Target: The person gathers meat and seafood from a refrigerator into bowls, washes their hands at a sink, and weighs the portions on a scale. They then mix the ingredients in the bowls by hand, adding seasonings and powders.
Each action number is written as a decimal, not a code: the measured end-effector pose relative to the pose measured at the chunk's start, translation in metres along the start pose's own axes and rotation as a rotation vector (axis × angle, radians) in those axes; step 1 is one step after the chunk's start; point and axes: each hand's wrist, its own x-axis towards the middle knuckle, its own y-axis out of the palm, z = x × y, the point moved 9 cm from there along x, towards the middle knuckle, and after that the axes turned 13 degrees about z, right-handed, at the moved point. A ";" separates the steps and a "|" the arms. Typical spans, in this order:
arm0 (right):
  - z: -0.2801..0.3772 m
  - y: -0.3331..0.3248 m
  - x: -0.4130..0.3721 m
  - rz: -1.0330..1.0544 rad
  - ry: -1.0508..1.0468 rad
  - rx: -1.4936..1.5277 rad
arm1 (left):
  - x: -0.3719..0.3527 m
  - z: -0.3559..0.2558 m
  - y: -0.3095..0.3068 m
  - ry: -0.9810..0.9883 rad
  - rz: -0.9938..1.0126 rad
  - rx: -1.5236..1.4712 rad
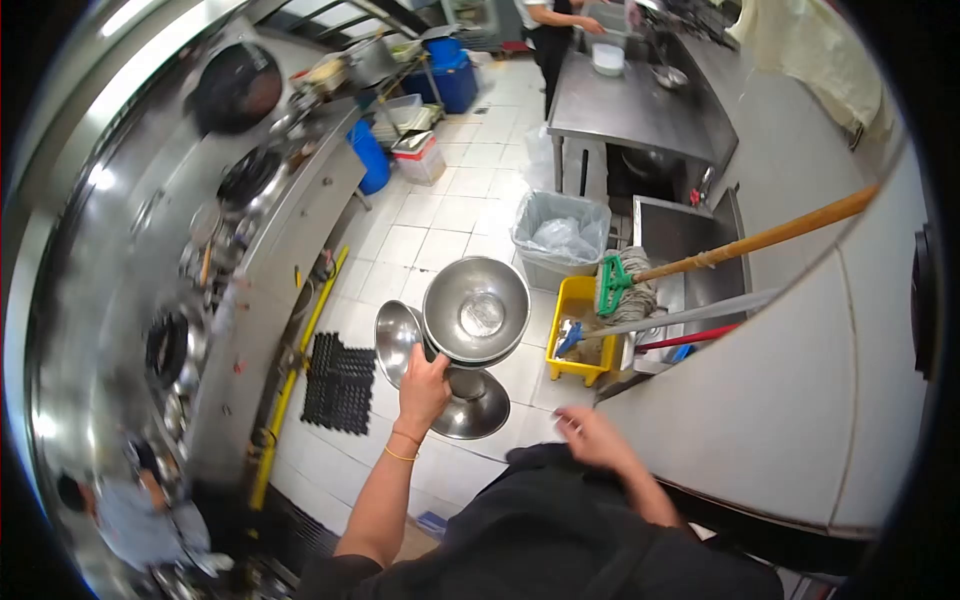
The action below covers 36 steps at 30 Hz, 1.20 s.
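Several stainless steel mixing bowls hang over the tiled floor in front of me. My left hand is closed on them at their rims. The uppermost mixing bowl faces up and shows nothing inside. Another bowl tilts out at the left, and a third bowl shows below, closer to my body. My right hand is beside my dark apron, apart from the bowls. It holds nothing I can see, and its fingers are loosely apart.
On the right stand a yellow mop bucket, a mop and a lined bin. A steel table is further ahead, with a person beside it. A cooking line runs along the left. A black mat lies on the floor.
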 end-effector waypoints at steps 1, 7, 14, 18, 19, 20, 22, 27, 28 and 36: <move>0.006 -0.003 -0.005 -0.166 0.021 -0.067 | -0.013 0.005 -0.012 0.017 0.014 0.012; 0.010 -0.114 0.231 -0.415 0.083 0.479 | 0.152 0.122 -0.033 0.250 0.099 0.053; -0.016 -0.153 0.469 -0.371 0.208 0.309 | 0.338 0.205 -0.028 0.600 0.251 0.136; -0.026 -0.195 0.523 -0.508 0.200 0.478 | 0.453 0.221 -0.043 0.727 0.413 0.066; -0.027 -0.207 0.538 -0.521 0.216 0.589 | 0.485 0.226 -0.049 0.746 0.412 0.078; -0.033 -0.223 0.559 -0.541 0.210 0.596 | 0.513 0.230 -0.046 0.780 0.485 0.085; -0.066 -0.241 0.597 -0.499 0.333 0.729 | 0.572 0.246 -0.029 0.807 0.611 0.119; -0.101 -0.320 0.752 -0.424 0.330 0.698 | 0.742 0.299 -0.030 0.801 0.630 0.152; -0.097 -0.342 0.788 -0.444 0.268 0.687 | 0.774 0.311 -0.040 0.803 0.592 0.154; -0.022 -0.488 1.047 -0.114 0.231 0.344 | 0.960 0.421 -0.104 0.483 0.526 0.036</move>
